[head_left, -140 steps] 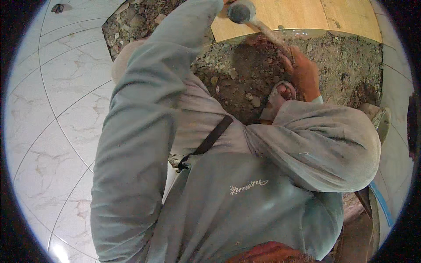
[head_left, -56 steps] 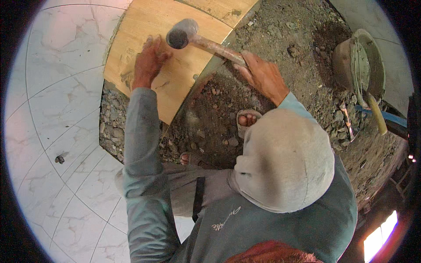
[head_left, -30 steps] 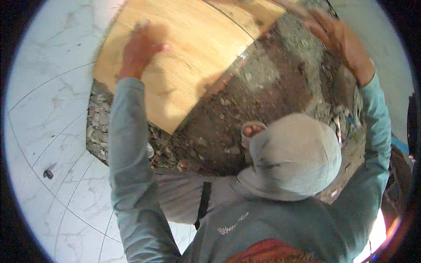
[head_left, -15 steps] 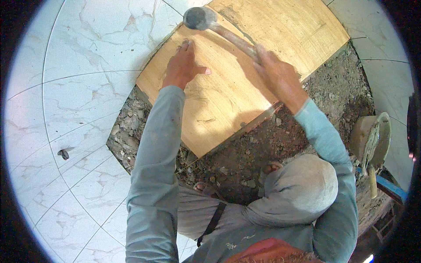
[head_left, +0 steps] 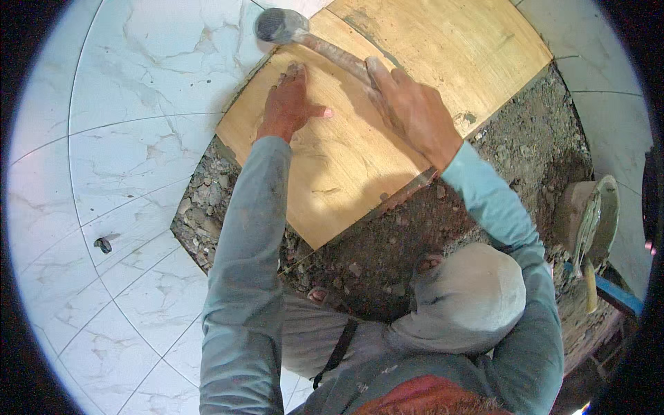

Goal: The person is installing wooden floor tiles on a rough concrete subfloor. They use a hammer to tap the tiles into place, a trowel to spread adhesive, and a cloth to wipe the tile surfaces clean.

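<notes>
My left hand [head_left: 289, 104] rests palm down on a wood-look tile [head_left: 321, 187], fingers stretched toward its back edge, thumb out to the right. My right hand [head_left: 411, 107] is closed round the handle of a rubber mallet [head_left: 280, 28], whose dark head is beyond my left fingertips, over the seam beside the white marble-look floor tiles [head_left: 138, 83]; whether it touches is unclear. A second wood-look tile [head_left: 470, 48] lies at the back right. Exposed rubble [head_left: 519, 145] borders the wood-look tiles at the front, left and right.
A mortar bucket [head_left: 577, 207] stands on the rubble at the right with a pale tool handle [head_left: 591, 290] sticking out toward me. A blue bar [head_left: 615, 294] lies beside it. A small dark lump [head_left: 104, 243] is on the white tiles at the left. My bent knee [head_left: 470, 290] is below my right arm.
Since half a second ago the mallet and my right hand have moved left and slightly away from me. My left hand stays put. Earlier the mallet swung farther right and back.
</notes>
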`<state>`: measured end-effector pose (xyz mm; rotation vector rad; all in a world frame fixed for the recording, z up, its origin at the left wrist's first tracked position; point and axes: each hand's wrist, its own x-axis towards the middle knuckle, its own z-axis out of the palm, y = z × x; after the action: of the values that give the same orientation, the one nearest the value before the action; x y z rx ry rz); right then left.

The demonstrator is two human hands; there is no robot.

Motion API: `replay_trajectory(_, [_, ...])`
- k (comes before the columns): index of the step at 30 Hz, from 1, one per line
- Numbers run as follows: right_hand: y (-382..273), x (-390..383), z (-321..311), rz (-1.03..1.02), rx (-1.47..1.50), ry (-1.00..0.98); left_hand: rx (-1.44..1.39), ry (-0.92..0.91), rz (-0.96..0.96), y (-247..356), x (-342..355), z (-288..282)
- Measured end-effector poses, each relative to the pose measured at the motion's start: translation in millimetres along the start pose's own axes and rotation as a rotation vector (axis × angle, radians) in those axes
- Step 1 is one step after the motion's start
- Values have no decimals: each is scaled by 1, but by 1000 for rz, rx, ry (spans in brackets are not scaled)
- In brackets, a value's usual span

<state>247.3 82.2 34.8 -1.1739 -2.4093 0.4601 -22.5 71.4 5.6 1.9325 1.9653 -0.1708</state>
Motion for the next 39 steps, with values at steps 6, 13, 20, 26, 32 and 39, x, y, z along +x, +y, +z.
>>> replay_trajectory(6, [-1, 3, 2, 49, 39, -18, -86, 55, -18, 5, -5, 2])
replay_trajectory(13, [3, 0, 8, 48, 136, -47, 7, -19, -46, 5, 0, -1])
replay_trajectory(20, [5, 2, 8, 24, 125, 28, -39, 43, -17, 5, 0, 2])
replay_trajectory(26, [2, -3, 8, 74, 71, -4, -2, 1, -35, 5, 2, 0])
replay_trajectory(32, [-3, -19, 5, 41, 143, -21, 17, -66, -54, 5, 4, -2])
replay_trajectory(39, [-3, -20, 12, 4, 122, 72, -6, 75, -15, 7, 0, 1])
